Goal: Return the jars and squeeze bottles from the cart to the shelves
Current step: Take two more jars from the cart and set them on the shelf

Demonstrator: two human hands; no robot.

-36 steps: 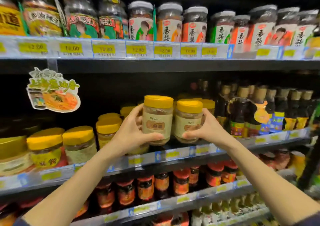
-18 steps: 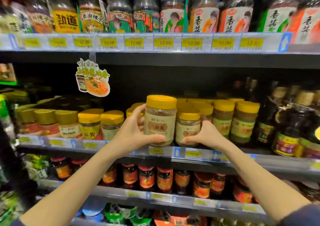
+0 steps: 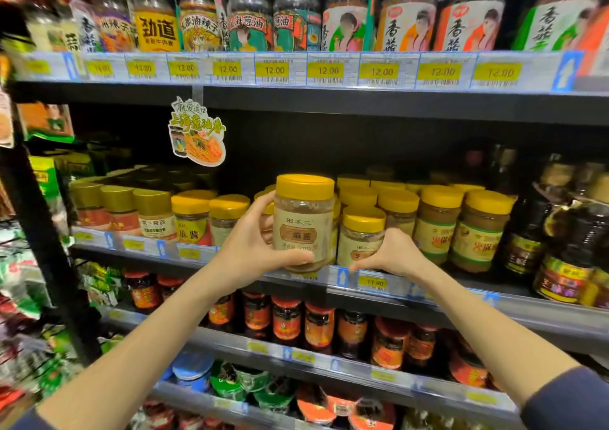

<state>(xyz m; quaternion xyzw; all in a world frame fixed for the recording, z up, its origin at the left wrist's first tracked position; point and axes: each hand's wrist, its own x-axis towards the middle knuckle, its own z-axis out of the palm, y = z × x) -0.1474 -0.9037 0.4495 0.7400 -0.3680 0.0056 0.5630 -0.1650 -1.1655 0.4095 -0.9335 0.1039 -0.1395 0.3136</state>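
Middle shelf [image 3: 461, 297] is packed w/ yellow-lid jars [image 3: 438, 225]. Tall jar [image 3: 304, 222] is held just above the front edge. Left hand [image 3: 253, 248] has its fingers [image 3: 260, 204] wrapped round the lower body. Right hand [image 3: 392, 251] grips a shorter jar [image 3: 361, 238] beside it, prob. already seated. Rigid, smooth, likely weighty; take it mid-body, not by the lid.

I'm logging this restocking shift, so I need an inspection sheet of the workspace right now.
Surface: middle shelf, price tags along its edge, crowded with yellow-lidded jars.
Job's things: tall jar upright at the shelf front; shorter jar beside it.
Clutter: hanging promo card.
Grippers: left hand grips the tall jar; right hand curls round the shorter jar.
Cables: nothing seen.
Surroundings: labelled jars above, dark bottles alongside, red-lidded jars below.
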